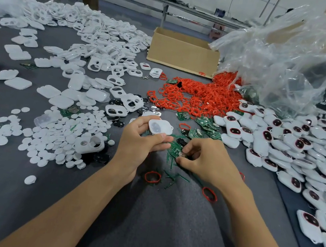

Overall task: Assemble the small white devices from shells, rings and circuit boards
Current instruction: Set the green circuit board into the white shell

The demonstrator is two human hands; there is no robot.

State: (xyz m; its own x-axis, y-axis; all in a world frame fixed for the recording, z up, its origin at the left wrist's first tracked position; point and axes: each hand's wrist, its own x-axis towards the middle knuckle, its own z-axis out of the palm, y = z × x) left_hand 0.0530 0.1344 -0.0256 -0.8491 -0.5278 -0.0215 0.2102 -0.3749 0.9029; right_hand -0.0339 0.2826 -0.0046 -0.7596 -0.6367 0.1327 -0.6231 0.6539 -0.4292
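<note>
My left hand [141, 141] grips a white shell [160, 126] with two round windows, held just above the grey table. Beside it my right hand [205, 160] pinches a green circuit board [178, 152] with a coin cell, low over a scatter of green plastic bits. More green boards [203, 124] lie a little farther back. A heap of red rings [198, 97] spreads behind them. Two loose red rings [152, 177] lie near my wrists. Empty white shells [96, 52] cover the left half. Finished white devices [300, 145] with red-rimmed windows pile up at the right.
White round discs [52, 140] and some black discs [101, 157] litter the near left. An open cardboard box [182, 53] stands at the back centre. A crumpled clear plastic bag [287, 56] looms at the back right. Grey table [144, 224] surface lies between my forearms.
</note>
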